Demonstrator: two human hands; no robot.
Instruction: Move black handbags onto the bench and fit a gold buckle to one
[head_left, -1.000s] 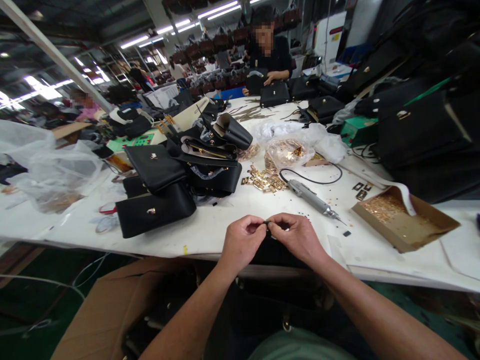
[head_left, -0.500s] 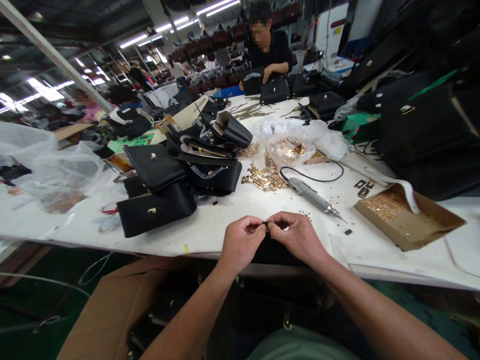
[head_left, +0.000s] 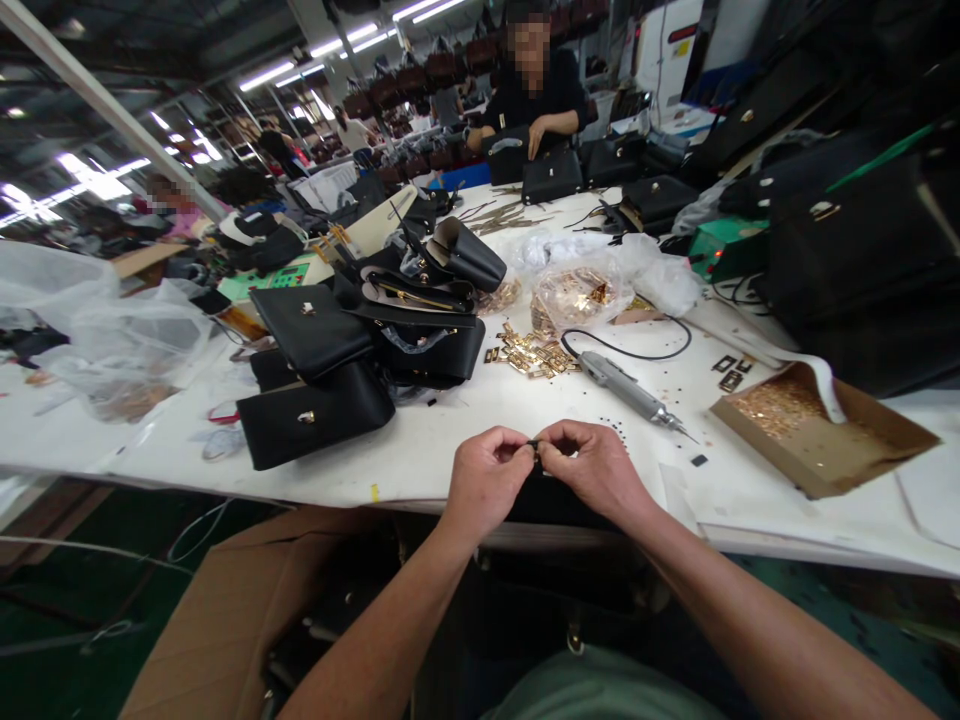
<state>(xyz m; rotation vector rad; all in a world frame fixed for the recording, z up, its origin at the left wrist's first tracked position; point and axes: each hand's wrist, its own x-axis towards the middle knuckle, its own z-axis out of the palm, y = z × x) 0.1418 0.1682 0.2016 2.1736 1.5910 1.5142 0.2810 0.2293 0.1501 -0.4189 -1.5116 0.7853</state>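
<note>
At the table's front edge my left hand [head_left: 487,480] and my right hand [head_left: 589,470] meet, thumbs and fingertips pinched together. Between them is the edge of a black leather piece [head_left: 559,500], which hangs down below the hands; its full shape is hidden. A tiny dark part with a metallic glint [head_left: 535,447] shows at the fingertips, too small to name. Just beyond the right hand lies a grey electric screwdriver [head_left: 626,390], its bit pointing right. Gold rectangular metal fittings [head_left: 532,352] are heaped further back.
Black handbags [head_left: 315,425] are piled left. A cardboard tray [head_left: 847,460] of small gold parts stands right, with dark rectangular plates [head_left: 731,372] behind it. A clear bag of gold parts [head_left: 574,295] lies at the back. Across the table a person [head_left: 536,90] handles black bags. A carton [head_left: 217,620] stands below.
The view has shifted slightly. My hands keep the same pinch in nearly the same place. The person opposite has raised one hand beside a bag.
</note>
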